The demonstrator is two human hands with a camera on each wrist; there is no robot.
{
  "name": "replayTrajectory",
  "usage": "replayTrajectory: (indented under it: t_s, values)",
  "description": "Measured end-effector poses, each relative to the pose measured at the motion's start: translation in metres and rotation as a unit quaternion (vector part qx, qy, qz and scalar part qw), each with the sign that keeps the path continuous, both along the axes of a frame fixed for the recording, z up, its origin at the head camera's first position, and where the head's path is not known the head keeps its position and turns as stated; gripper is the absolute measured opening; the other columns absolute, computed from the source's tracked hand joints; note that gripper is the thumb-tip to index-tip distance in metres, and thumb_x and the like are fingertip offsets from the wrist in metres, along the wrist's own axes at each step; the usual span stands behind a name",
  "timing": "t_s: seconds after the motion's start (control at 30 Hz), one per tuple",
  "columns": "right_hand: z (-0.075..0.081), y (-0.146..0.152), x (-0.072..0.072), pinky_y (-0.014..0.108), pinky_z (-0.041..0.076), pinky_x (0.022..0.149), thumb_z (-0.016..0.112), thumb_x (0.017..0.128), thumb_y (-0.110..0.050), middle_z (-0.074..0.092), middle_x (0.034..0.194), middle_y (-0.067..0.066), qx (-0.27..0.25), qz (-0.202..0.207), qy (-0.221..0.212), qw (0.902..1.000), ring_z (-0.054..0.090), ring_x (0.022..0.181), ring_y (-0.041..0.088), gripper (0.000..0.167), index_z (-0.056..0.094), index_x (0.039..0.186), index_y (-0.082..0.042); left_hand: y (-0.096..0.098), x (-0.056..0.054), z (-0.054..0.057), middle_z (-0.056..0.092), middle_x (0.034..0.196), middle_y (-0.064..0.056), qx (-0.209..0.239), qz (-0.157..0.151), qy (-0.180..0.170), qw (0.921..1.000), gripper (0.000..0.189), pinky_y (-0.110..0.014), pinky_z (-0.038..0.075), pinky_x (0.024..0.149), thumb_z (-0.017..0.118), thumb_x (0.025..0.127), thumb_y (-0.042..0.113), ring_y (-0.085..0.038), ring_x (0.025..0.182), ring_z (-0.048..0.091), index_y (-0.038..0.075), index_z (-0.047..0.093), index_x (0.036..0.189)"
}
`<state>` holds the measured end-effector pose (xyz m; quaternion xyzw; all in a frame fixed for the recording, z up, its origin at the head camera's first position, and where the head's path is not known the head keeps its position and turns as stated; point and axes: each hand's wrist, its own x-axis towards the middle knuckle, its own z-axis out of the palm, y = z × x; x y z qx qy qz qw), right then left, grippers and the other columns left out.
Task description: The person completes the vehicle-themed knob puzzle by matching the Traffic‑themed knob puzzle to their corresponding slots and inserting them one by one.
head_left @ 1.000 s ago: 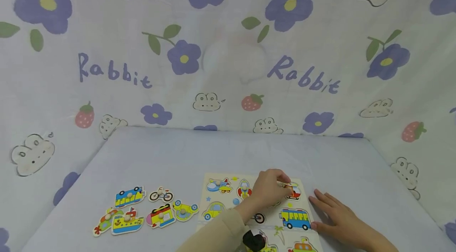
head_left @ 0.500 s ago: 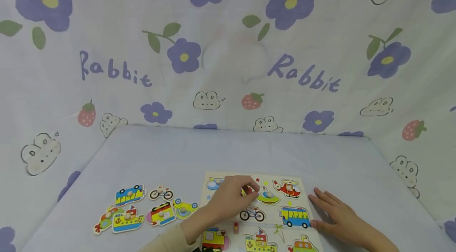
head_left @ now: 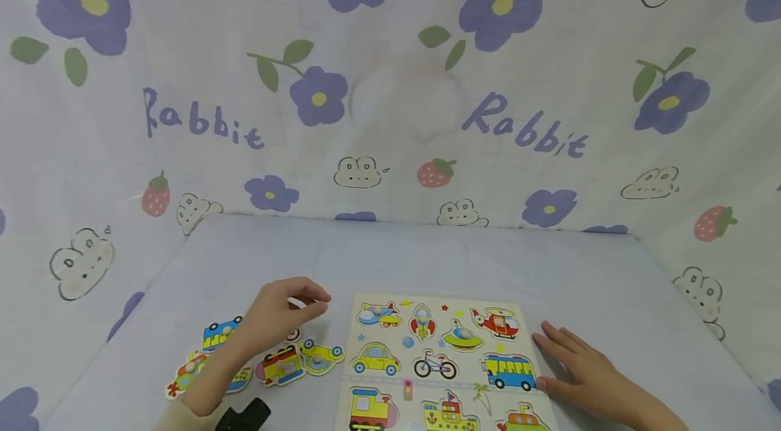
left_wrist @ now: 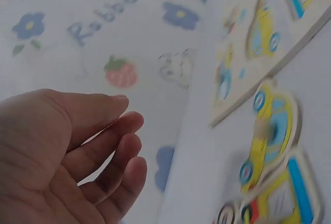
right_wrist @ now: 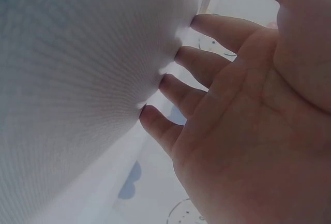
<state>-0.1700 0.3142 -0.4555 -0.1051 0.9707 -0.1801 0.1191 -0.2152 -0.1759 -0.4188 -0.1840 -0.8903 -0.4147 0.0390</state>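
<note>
My left hand [head_left: 274, 316] hovers over loose wooden vehicle pieces, its fingers loosely bent and holding nothing. Below and beside it lie a blue bus piece [head_left: 219, 334], a train piece [head_left: 283, 364], a yellow car piece [head_left: 320, 356] and a submarine piece [head_left: 183, 377]. The boat piece [head_left: 239, 380] and a bicycle piece [head_left: 294, 335] are partly hidden by that arm and hand. The puzzle board [head_left: 406, 360] has plane, rocket, saucer and helicopter [head_left: 495, 324] pieces seated in its top row. My right hand [head_left: 579, 373] rests on the table, fingers spread, against the board's right edge.
A pale cloth covers the table [head_left: 390, 255]. Behind it hangs a white curtain [head_left: 403, 112] printed with flowers and rabbits. Something black [head_left: 244, 414] shows at the left wrist.
My left hand has left the helicopter on the board and swung left, empty, over the loose pieces. The helicopter now sits on the board. My right hand has stayed put.
</note>
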Motion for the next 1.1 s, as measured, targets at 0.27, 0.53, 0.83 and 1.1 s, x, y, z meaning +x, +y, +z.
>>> replayTrajectory:
  t_s: [0.27, 0.53, 0.83, 1.1]
  values:
    - [0.002, -0.001, 0.0, 0.073, 0.019, 0.1, 0.067, 0.081, -0.063, 0.027, 0.156, 0.021, -0.002, 0.009, 0.01, 0.9999, 0.016, 0.14, 0.05, 0.09, 0.045, 0.147, -0.006, -0.056, 0.007, -0.006, 0.07, 0.096, 0.008, 0.018, 0.067, -0.007, 0.9976, 0.014, -0.03, 0.053, 0.076, 0.072, 0.092, 0.022, -0.013, 0.086, 0.064, 0.015, 0.072, 0.103]
    - [0.001, 0.001, 0.0, 0.073, 0.019, 0.1, 0.067, 0.081, -0.064, 0.027, 0.156, 0.022, -0.004, 0.013, 0.018, 0.9998, 0.017, 0.14, 0.05, 0.09, 0.046, 0.146, -0.006, -0.073, 0.013, -0.024, 0.071, 0.095, 0.006, 0.046, 0.095, -0.059, 0.9926, 0.022, -0.028, 0.052, 0.076, 0.076, 0.088, 0.027, -0.017, 0.088, 0.062, 0.012, 0.073, 0.105]
    - [-0.001, 0.001, 0.0, 0.073, 0.018, 0.101, 0.068, 0.08, -0.063, 0.027, 0.156, 0.021, -0.009, 0.006, 0.013, 0.9999, 0.016, 0.14, 0.049, 0.09, 0.046, 0.146, -0.006, -0.04, 0.018, -0.03, 0.07, 0.103, -0.003, 0.081, -0.041, -0.134, 0.9867, 0.024, -0.03, 0.054, 0.074, 0.076, 0.088, 0.025, -0.024, 0.089, 0.063, 0.012, 0.072, 0.107]
    - [-0.004, 0.002, 0.0, 0.073, 0.018, 0.101, 0.069, 0.08, -0.062, 0.026, 0.156, 0.021, -0.001, 0.0, 0.007, 1.0, 0.016, 0.14, 0.05, 0.09, 0.045, 0.147, -0.006, -0.027, 0.017, -0.048, 0.071, 0.101, 0.0, 0.093, -0.051, -0.174, 0.979, 0.023, -0.029, 0.053, 0.076, 0.078, 0.086, 0.027, -0.022, 0.088, 0.066, 0.013, 0.072, 0.103]
